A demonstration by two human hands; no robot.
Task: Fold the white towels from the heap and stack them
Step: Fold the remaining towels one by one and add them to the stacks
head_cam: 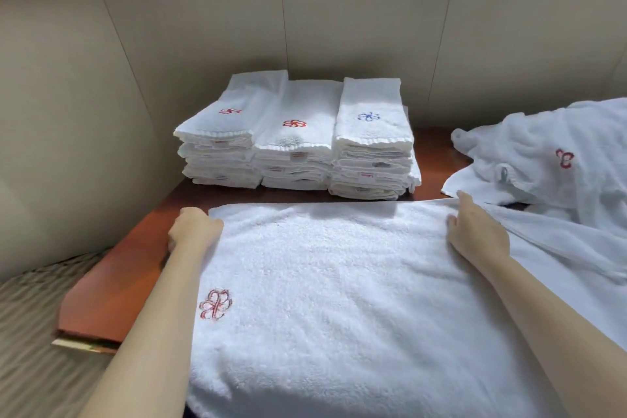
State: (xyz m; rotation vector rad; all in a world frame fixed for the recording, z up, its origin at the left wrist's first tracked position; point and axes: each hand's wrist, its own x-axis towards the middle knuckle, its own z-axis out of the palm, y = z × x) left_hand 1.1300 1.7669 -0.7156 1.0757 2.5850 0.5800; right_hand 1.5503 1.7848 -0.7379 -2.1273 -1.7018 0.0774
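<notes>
White towel [322, 282] flat on the table [135, 248]; left hand [195, 231] and right hand [475, 231], fingers curled, grip its far edge, seemingly ready to fold it over.

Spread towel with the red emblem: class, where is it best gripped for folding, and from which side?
Probably pinch the spread towel along its far edge, reaching over from the near side. It lies flat, that edge is straight and free, and the left hand and right hand sit there.

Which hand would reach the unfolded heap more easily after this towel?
Probably the right hand: it rests at the far right corner of the spread towel, beside the heap; the left hand is at the far left.
</notes>
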